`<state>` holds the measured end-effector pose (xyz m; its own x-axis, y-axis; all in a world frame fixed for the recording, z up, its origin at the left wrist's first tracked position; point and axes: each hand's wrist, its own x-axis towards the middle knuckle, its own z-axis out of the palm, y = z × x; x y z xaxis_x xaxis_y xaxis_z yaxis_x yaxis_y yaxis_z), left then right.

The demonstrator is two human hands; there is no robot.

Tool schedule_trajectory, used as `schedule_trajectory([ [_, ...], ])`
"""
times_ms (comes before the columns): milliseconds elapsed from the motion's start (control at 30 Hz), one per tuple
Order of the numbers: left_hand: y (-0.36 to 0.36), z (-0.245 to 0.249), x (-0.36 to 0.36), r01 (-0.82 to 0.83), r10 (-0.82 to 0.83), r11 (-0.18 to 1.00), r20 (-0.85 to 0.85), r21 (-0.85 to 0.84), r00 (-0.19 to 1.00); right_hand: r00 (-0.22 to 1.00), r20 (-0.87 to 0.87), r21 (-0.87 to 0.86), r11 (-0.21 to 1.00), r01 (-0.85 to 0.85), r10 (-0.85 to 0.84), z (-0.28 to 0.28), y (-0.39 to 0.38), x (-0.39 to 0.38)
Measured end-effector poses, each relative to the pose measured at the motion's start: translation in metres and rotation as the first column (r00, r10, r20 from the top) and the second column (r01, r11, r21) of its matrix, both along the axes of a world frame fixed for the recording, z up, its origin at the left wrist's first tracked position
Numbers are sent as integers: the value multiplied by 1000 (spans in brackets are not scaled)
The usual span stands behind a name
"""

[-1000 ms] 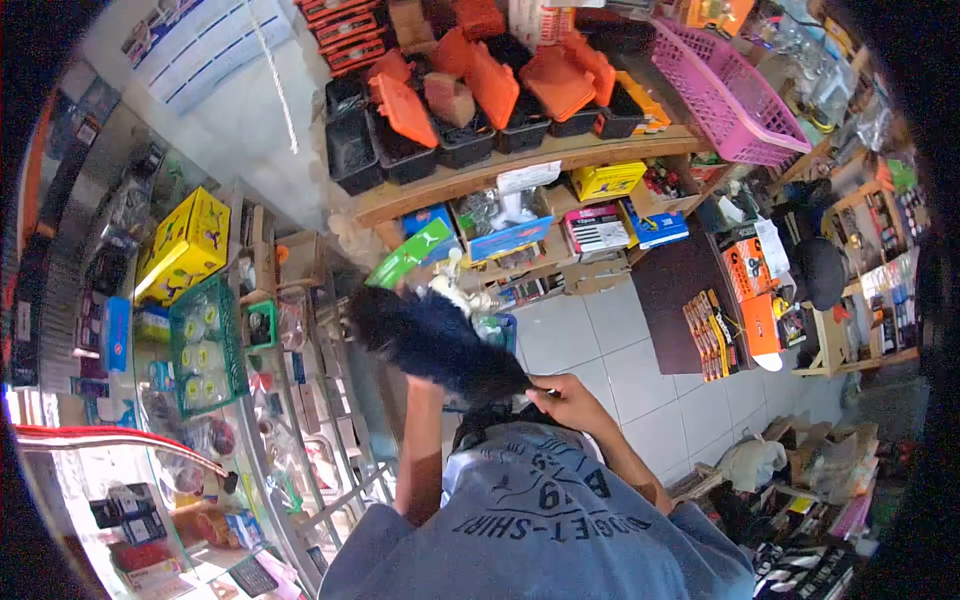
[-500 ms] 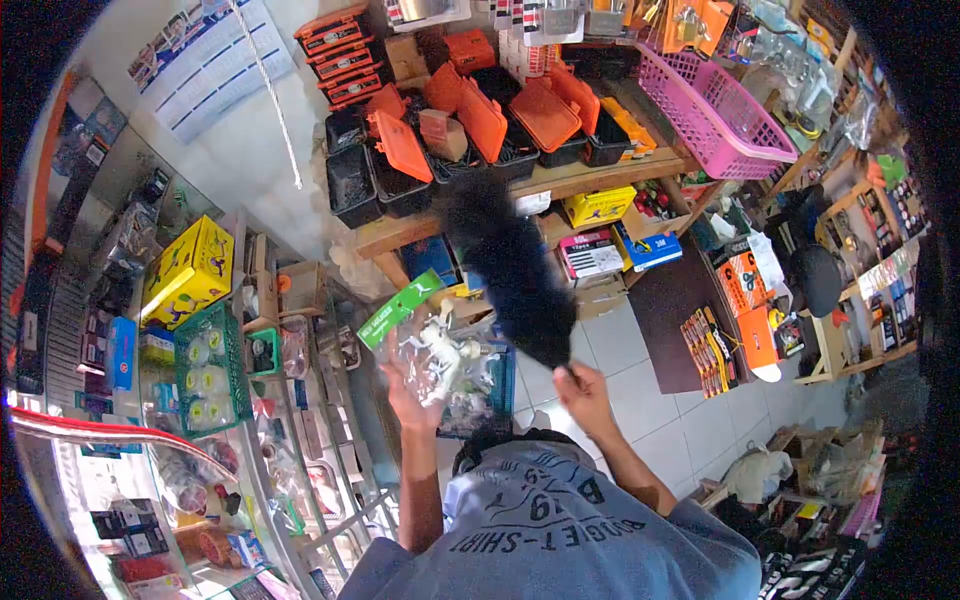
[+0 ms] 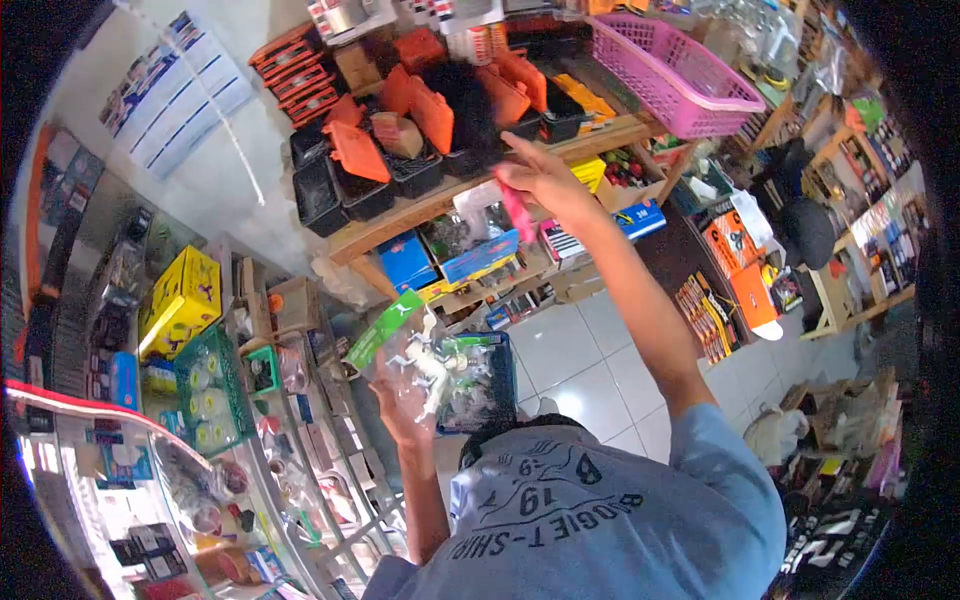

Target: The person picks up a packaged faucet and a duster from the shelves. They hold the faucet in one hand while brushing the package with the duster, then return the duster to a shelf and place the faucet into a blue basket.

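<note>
My left hand [image 3: 403, 415] holds up a clear plastic packet with a green header card [image 3: 388, 330]; white fittings [image 3: 432, 365] show through the plastic. Reaching forward over the shelf edge, my right hand [image 3: 548, 185] grips the pink handle [image 3: 516, 210] of a black feather duster, its index finger stretched out. The duster's dark, blurred head [image 3: 463, 115] lies over the black bins with orange lids [image 3: 432, 115]. Below the packet, a dark basket [image 3: 507, 385] holds similar clear packets.
A wooden shelf [image 3: 400, 222] runs in front of me, with a pink basket [image 3: 690, 85] at its right. Glass-fronted shelving stands at the left, bearing a yellow box [image 3: 183, 300]. A brown table with orange boxes [image 3: 735, 240] is at the right.
My right hand has moved forward and up, carrying the feather duster from above the floor to the bins. My left hand still holds the packet, slightly lower.
</note>
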<state>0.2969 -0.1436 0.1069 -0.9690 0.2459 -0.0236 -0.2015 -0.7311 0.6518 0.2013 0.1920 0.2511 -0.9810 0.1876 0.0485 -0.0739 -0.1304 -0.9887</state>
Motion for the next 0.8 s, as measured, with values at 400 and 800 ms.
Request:
schedule_trajectory([
  [400, -11, -34, 43, -84, 40, 987, 301, 136, 953, 877, 456, -161, 983, -87, 152, -176, -50, 146],
  [800, 65, -27, -113, -27, 22, 998, -68, -64, 997, 788, 544, -323, 938, -122, 290, -239, -103, 207],
])
